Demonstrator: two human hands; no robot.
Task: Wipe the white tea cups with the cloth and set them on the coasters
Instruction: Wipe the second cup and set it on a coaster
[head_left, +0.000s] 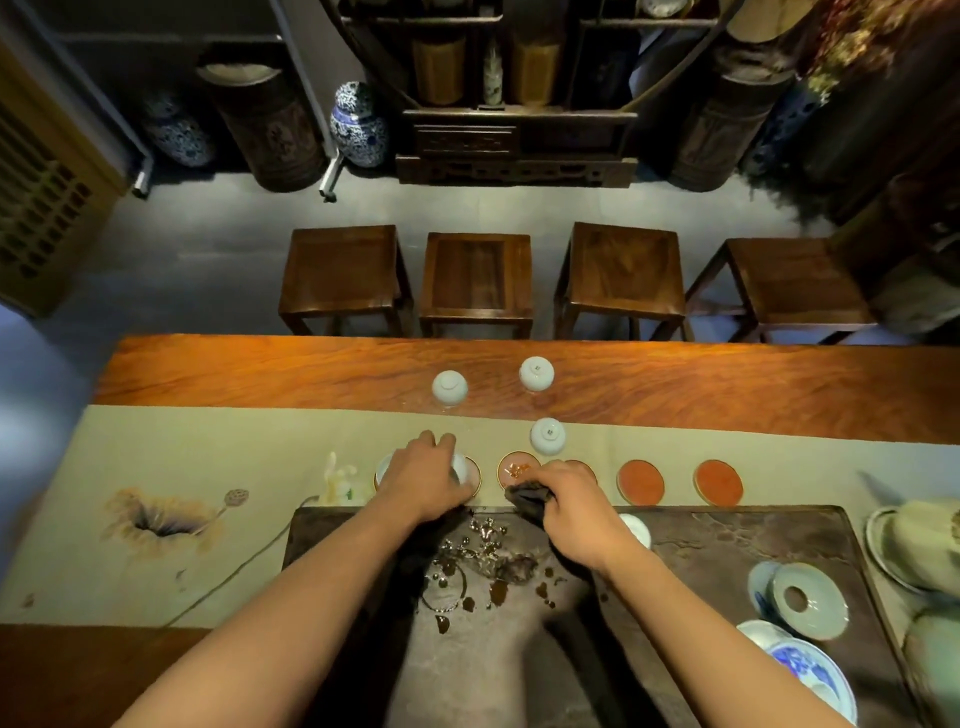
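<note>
White porcelain tea cup (464, 469), small and round, sits on a round gold-rimmed coaster (475, 480) in the head view, under the left hand (422, 478), whose fingers close around it. Just right of it, the right hand (569, 506) is clenched on a dark crumpled cloth (527, 496) at the far edge of the dark stone tea tray (727, 551) (wet with puddles). Three more white cups (547, 435) stand upside down farther back, one on the beige table runner (208, 457). Two orange coasters (640, 482) lie bare to the right.
</note>
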